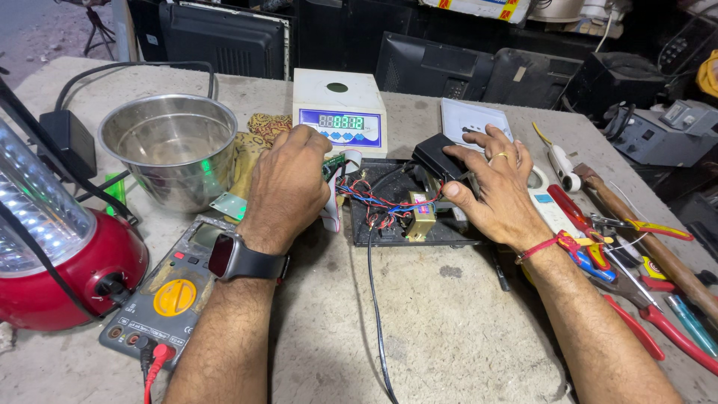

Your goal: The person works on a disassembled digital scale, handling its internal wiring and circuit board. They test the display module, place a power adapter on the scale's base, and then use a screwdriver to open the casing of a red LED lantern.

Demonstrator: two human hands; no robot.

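My left hand (pixel 288 187), with a dark smartwatch at the wrist, holds a small green circuit board (pixel 333 164) by its edge, with a white ribbon cable hanging below. My right hand (pixel 495 183), with a ring and a red wrist thread, rests on a black open device base (pixel 407 224) and touches a black block (pixel 436 155) at its far end. Between the hands lie red and blue wires (pixel 374 202) and a small brass-coloured transformer (pixel 420 217). A black cable (pixel 376 314) runs from the base toward me.
A steel bowl (pixel 176 146) and a red lantern (pixel 60 247) stand at the left, a multimeter (pixel 166 295) below my left arm. A white digital scale (pixel 340 112) sits behind. Pliers, screwdrivers and a hammer (pixel 643 247) lie at the right. Dark monitors line the back.
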